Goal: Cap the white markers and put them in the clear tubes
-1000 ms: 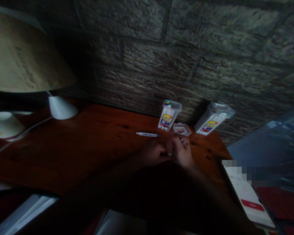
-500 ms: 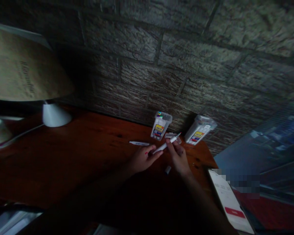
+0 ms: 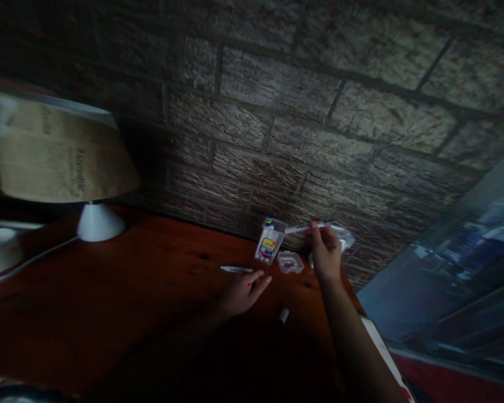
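My right hand is raised beside the right-hand plastic box, which it partly hides. It pinches a white marker lying nearly level, its tip pointing left towards the other box. Low over the table, my left hand holds nothing, its fingers stretched and slightly apart, with a red mark on its skin. Just behind it lies a second white marker. A clear box of markers with a yellow label stands by the wall, its small clear lid next to it. A loose marker cap rests nearer me.
A lamp with a printed shade and white cone base stands at the left, its cord running across the wooden table. A stone-block wall rises behind. A phone or tablet lies at the right edge.
My right hand has moved up and right with a marker, away from my left hand. My left hand has let go of the marker. The camera view has shifted.
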### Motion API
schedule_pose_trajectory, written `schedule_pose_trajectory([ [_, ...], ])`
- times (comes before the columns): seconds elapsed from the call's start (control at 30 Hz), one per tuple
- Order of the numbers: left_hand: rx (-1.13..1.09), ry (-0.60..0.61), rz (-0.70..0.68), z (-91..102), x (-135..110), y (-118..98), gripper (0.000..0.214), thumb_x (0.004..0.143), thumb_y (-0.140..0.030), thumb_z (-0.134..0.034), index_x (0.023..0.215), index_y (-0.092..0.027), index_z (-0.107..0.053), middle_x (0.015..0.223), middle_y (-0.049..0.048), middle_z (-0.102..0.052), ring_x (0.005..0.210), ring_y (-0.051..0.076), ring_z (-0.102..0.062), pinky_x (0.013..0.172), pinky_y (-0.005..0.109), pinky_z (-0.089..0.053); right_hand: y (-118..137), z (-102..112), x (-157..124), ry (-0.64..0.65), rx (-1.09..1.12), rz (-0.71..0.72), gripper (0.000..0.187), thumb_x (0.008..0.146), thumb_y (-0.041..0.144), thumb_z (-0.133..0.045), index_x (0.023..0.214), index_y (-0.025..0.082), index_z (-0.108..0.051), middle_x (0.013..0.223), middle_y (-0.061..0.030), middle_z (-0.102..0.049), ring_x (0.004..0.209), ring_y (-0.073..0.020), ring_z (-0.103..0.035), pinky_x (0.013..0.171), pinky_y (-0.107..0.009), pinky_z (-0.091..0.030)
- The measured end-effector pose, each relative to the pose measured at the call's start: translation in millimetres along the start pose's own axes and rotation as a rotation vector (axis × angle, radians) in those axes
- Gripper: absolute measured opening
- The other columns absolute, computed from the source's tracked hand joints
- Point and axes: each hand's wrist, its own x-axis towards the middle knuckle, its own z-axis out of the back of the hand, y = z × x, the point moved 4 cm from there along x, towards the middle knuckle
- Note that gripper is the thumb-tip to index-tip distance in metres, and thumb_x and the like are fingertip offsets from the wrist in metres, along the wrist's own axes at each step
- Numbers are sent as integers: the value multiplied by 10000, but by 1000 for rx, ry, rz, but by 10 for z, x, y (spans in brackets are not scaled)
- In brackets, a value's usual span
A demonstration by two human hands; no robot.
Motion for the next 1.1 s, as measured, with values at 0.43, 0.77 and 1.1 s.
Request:
schedule_pose_trajectory([
  [0.43,76,25,-21,-13,-1,-1,378,996,-438,-447,855,-183,-688,804,53,-736,738,175,-674,707,260,-449,-17,-503,235,254,-677,172,259,833,436,-652,793,192,-729,907,-105,-761,870,-250,-715,830,-350,-516],
  [0.77,356,-11,-63,126,39,42,220,940,-248,-541,1101,-205,-684,1054,69,-747,972,231,-677,878,343,-496,-103,-16,-304,429,-511,21,350,890,430,-552,1010,162,-742,976,-122,-748,827,-234,-693,741,-348,-539],
  [1.1,615,173,-34,344,104,297,414,822,-13,-541,1183,-150,-690,1252,125,-688,1178,286,-617,1065,456,-443,-428,164,-1109,1115,-343,-377,206,700,261,-778,889,178,-774,838,-45,-752,742,-187,-669,661,-280,-506],
])
